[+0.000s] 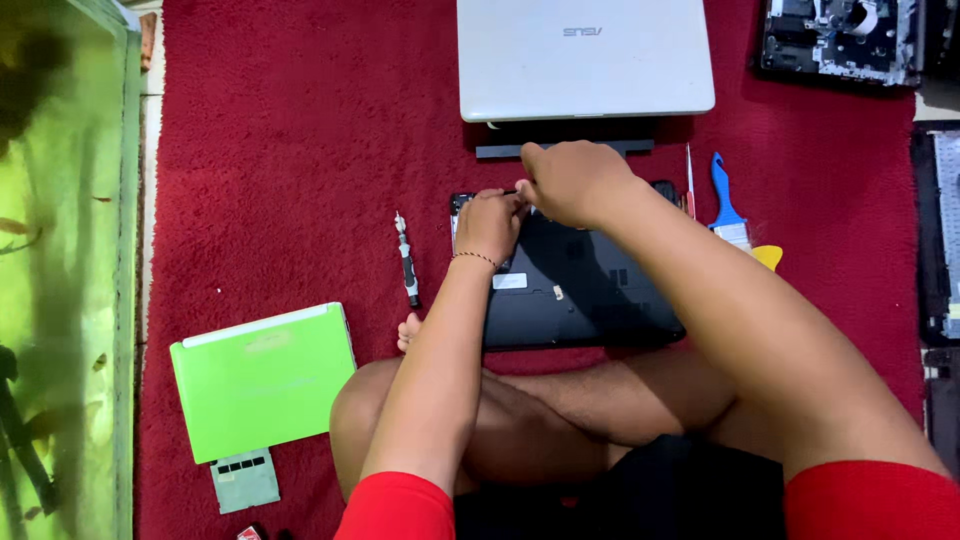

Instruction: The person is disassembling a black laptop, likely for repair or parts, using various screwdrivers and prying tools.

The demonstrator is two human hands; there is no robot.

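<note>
A black laptop (580, 295) lies bottom side up on the red carpet (300, 150) in front of my crossed legs. My left hand (487, 225) rests on its far left corner, fingers curled down on the case. My right hand (572, 180) is closed above the far edge, pinching a thin dark tool whose tip meets the fingers of my left hand. What the tool tip touches is hidden by both hands.
A closed white laptop (585, 55) lies beyond the black one. A screwdriver (406, 262) lies to the left, a green laptop (262, 380) nearer left. A blue brush (727, 200), a yellow pick (767, 256) and a red tool (689, 182) lie right. Opened laptop parts (840, 38) sit far right.
</note>
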